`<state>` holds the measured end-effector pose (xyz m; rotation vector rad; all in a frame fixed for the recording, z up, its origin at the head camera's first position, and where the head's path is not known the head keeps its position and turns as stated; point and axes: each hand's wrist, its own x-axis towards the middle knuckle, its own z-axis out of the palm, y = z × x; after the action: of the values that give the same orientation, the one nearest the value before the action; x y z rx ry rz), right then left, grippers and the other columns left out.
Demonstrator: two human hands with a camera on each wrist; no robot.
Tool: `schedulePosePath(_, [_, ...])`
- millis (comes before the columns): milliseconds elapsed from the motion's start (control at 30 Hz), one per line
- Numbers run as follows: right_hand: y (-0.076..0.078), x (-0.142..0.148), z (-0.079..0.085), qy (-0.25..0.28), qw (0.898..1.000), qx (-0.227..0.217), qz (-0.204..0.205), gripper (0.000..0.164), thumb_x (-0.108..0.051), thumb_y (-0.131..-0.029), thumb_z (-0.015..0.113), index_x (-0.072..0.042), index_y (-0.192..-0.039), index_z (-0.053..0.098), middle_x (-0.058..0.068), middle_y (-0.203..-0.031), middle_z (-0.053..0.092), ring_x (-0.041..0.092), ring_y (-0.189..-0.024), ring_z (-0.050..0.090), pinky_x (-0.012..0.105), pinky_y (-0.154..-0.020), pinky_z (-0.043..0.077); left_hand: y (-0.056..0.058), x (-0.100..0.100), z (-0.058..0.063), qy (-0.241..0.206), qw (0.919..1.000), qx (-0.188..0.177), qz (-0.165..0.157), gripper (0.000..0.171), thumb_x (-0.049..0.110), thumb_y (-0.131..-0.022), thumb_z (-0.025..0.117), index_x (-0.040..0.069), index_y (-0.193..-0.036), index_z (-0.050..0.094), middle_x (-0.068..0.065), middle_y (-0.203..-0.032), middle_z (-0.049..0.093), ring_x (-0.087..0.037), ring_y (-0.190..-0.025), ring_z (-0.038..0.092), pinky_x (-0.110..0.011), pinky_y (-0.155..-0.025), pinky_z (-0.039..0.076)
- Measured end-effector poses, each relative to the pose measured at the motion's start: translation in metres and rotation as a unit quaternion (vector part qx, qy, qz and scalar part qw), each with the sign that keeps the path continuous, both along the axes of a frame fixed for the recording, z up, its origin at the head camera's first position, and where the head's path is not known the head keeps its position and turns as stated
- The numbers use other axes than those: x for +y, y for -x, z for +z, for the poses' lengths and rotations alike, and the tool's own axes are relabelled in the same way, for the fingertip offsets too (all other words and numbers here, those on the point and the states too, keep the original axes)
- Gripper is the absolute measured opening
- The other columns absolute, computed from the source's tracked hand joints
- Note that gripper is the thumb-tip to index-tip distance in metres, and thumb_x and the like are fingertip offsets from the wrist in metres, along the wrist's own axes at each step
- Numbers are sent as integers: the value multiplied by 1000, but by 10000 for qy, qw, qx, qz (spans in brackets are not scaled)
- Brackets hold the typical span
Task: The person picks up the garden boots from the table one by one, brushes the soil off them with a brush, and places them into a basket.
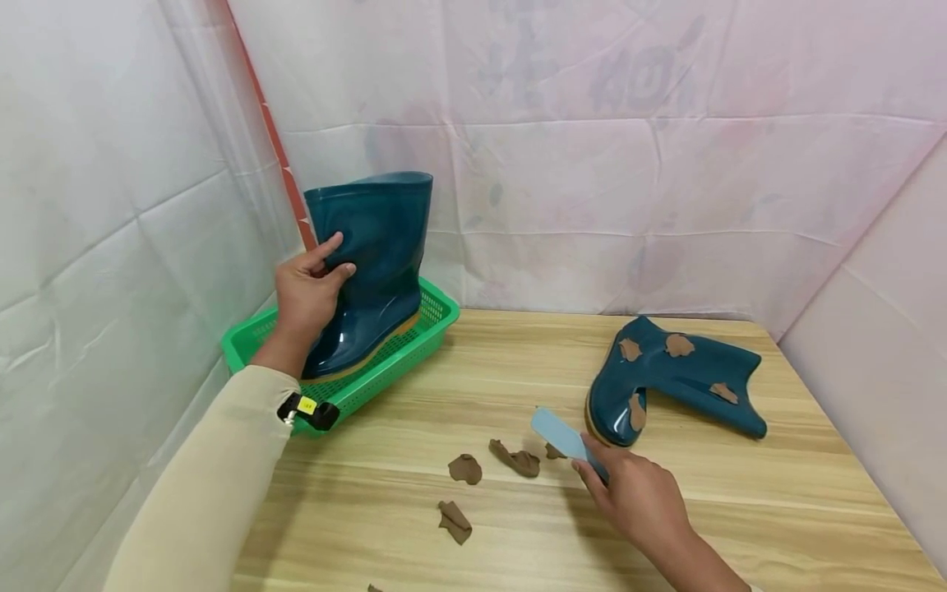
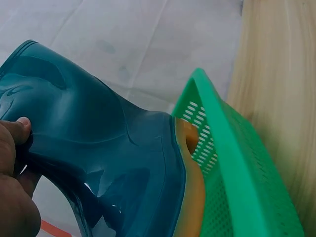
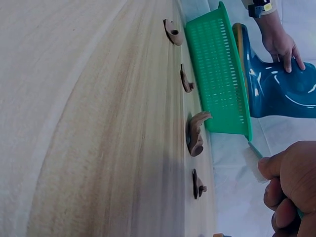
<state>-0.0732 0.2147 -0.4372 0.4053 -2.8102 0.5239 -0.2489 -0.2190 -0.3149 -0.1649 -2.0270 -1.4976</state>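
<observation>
My left hand (image 1: 307, 292) pinches the shaft of a dark teal rubber boot (image 1: 377, 247), which stands upright with its tan sole within the green basket (image 1: 399, 362). In the left wrist view the boot (image 2: 98, 133) appears glossy, and thumb and fingers grip its shaft. My right hand (image 1: 639, 497) grips a light blue scraper (image 1: 558, 432) just above the table. A second teal boot (image 1: 688, 370) lies on its side to the right, with several brown patches (image 1: 680, 344) stuck on it. The scraper's handle is mostly hidden in the right hand.
Several brown pieces lie on the wooden table (image 1: 370, 493), among them a curled one (image 1: 515, 459), a round one (image 1: 464, 469) and a folded one (image 1: 455, 522). White cloth (image 1: 555, 205) hangs behind the table and along both sides.
</observation>
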Motion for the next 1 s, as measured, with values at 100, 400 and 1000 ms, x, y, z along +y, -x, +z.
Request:
schedulePosePath(100, [0, 0, 0, -3, 10000, 15, 7, 42, -31, -93, 78, -9, -129, 74, -14, -61, 49, 3, -48, 36, 26, -41, 30, 2, -1, -7, 103, 9999, -49, 25, 47, 5, -89, 80, 25, -130, 71, -18, -119, 71, -14, -112, 67, -20, -83, 54])
schedulePosePath(400, [0, -1, 0, -2, 10000, -84, -11, 43, -31, -94, 78, -9, -130, 73, -13, -62, 49, 4, -50, 38, 26, -42, 30, 4, -6, -28, 585, 9969, -515, 148, 44, 9, -91, 80, 25, -131, 72, -20, -82, 63, -11, -100, 63, -19, -74, 51])
schedulePosePath(1000, [-1, 1, 0, 10, 10000, 28, 43, 42, -30, -93, 79, -8, -128, 74, -10, -65, 59, 3, -49, 37, 26, -41, 30, -14, -15, -50, 671, 9856, -1471, -492, 27, 14, -92, 80, 11, -118, 79, 4, -76, 52, -13, -68, 50, -28, -61, 45])
